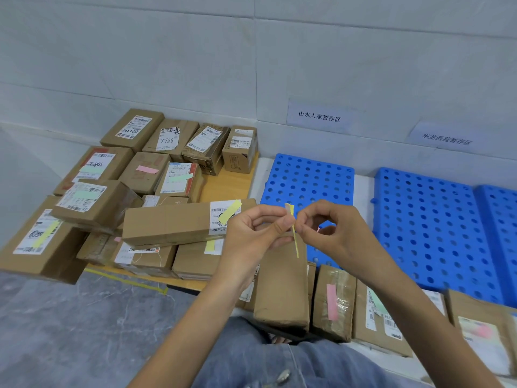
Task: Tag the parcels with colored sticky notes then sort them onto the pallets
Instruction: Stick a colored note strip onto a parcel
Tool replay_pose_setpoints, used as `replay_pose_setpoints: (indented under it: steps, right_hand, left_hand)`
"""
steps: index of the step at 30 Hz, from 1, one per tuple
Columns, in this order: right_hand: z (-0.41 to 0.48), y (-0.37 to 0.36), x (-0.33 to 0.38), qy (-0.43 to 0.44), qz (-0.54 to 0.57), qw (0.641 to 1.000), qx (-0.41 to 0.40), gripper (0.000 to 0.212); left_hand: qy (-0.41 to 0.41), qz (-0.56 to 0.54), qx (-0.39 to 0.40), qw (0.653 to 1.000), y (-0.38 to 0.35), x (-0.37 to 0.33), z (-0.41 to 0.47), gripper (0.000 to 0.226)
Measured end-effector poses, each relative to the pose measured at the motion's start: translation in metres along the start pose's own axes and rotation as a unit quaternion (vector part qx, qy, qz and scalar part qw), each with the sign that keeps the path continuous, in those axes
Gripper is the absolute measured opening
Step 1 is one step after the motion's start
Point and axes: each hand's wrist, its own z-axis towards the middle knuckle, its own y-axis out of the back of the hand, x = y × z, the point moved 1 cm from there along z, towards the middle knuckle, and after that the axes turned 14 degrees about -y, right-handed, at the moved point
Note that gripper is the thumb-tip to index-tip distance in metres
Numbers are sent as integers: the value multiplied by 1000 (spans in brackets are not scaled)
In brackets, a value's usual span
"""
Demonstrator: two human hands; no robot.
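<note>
The near edge of the left blue pallet is covered by the left hand, the right hand and an upright parcel. In front of it, a yellow sticky note, pinched by both hands, is partly hidden. Far to its right, a third pallet is cut off by the frame edge.

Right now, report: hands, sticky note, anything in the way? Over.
Left hand and right hand both pinching one yellow sticky note, mid-air. Brown parcel directly below, no note visible on it. Nothing blocking between hands and parcel.
</note>
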Motion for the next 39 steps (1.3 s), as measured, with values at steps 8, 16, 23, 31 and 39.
replay_pose_setpoints:
  steps: [8,16,23,31,39]
  right_hand:
    - [2,4,-1,-18,22,999,31,11]
    - [2,4,-7,-51,62,993,85,12]
    - [1,3,-10,-76,116,983,117,13]
    - [0,2,-11,-50,75,993,76,12]
    - [1,0,-13,-64,96,990,77,15]
  left_hand:
    - [15,-2,2,1000,1,0,0,20]
    - [53,-9,27,998,4,3,0,40]
    - [53,0,33,998,6,4,-3,35]
    - [23,20,57,998,3,0,-3,25]
    - [38,-8,55,998,4,2,-4,30]
